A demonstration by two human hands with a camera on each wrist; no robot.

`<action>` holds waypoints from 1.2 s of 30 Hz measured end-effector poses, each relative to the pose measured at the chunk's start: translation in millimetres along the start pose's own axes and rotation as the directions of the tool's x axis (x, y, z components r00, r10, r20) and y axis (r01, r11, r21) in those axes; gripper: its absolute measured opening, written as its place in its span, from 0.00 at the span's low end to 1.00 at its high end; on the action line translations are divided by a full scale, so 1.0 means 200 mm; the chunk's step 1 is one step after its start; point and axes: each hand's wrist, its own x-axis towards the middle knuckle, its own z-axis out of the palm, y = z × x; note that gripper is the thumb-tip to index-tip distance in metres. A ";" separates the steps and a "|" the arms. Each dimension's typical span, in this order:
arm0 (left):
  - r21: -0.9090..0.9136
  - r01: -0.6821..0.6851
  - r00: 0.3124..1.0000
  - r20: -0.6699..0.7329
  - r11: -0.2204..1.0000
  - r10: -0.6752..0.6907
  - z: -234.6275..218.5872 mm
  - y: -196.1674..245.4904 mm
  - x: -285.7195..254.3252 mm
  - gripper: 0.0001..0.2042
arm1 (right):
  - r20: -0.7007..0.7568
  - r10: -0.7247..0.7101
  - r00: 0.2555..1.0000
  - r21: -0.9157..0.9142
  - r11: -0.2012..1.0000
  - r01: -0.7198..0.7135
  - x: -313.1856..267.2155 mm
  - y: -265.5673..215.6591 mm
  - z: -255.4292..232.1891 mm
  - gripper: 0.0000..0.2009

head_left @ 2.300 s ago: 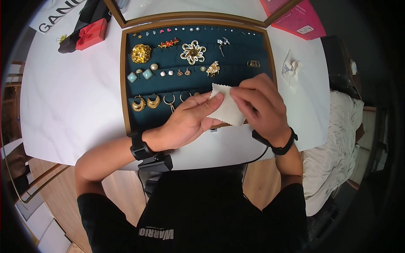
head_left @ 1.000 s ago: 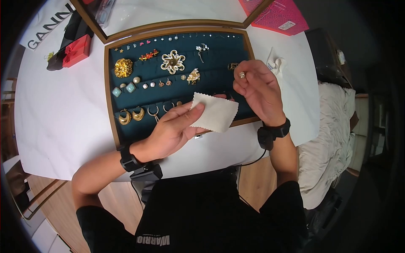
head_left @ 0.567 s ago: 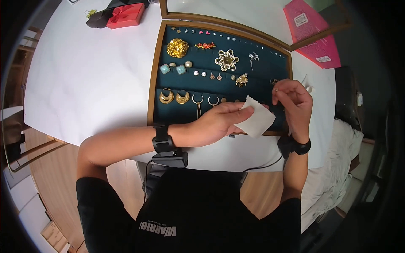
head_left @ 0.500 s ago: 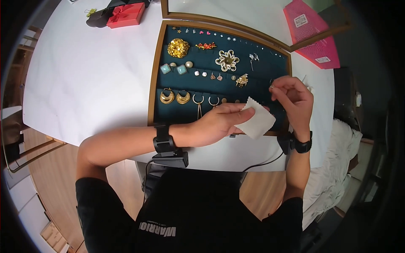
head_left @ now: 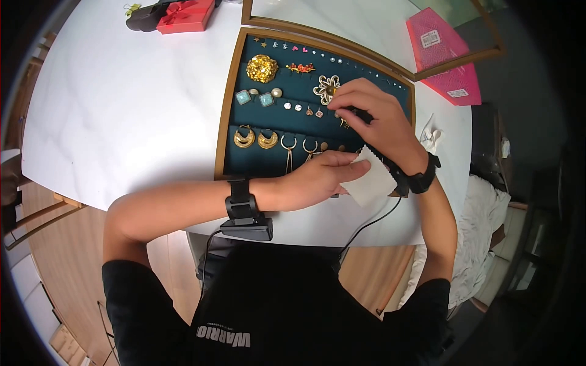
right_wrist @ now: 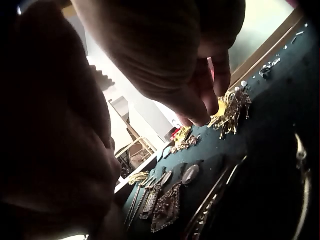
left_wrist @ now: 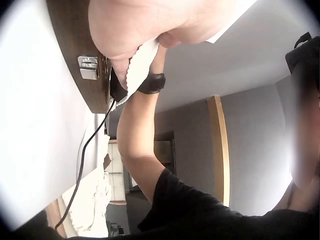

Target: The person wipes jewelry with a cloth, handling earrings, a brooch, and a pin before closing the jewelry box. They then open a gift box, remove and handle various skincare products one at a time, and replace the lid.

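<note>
My left hand [head_left: 320, 180] pinches a small cream cloth [head_left: 370, 180] with zigzag edges between thumb and fingers, over the front edge of a wooden jewelry case [head_left: 226, 134]. In the left wrist view the cloth [left_wrist: 141, 62] hangs below that hand. My right hand [head_left: 375, 119] reaches over the dark green lining, thumb and fingertips together at the earring row just below a flower brooch [head_left: 325, 90]. They pinch a tiny stud earring, mostly hidden by the fingers. Square pink-stone earrings [head_left: 309, 111] sit just left of the fingertips, and a gold brooch [head_left: 343, 122] is partly covered by the hand.
The case's glass lid stands open, its wooden frame [head_left: 458, 61] at the back. Gold hoops [head_left: 244, 138], turquoise earrings [head_left: 266, 99] and a gold rosette [head_left: 262, 68] fill the left. Around it are a red box [head_left: 185, 16], a pink box [head_left: 439, 55] and a white pouch [head_left: 433, 140].
My right hand has left the cloth with the stud earring, passed the case's right side, then moved left over the middle earring row. My left hand keeps the cloth. The head view has shifted.
</note>
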 end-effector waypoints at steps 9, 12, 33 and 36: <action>-0.008 -0.004 1.000 -0.009 1.000 0.004 0.00 -0.01 0.01 0.20 | 0.037 -0.092 0.995 -0.061 0.994 0.094 -0.01 0.07 0.08 0.09; -0.010 -0.009 1.000 -0.005 1.000 0.009 0.00 -0.01 0.01 0.19 | 0.017 -0.108 0.994 -0.042 0.993 0.109 -0.02 0.07 0.08 0.09; -0.027 -0.011 1.000 0.022 1.000 0.012 0.01 0.02 -0.01 0.18 | -0.019 -0.139 0.990 -0.167 0.977 0.134 -0.02 0.08 0.08 0.12; -0.050 -0.026 0.999 0.038 0.998 0.028 0.01 0.01 0.00 0.18 | -0.019 -0.168 0.986 -0.107 0.980 0.165 -0.03 0.09 0.09 0.13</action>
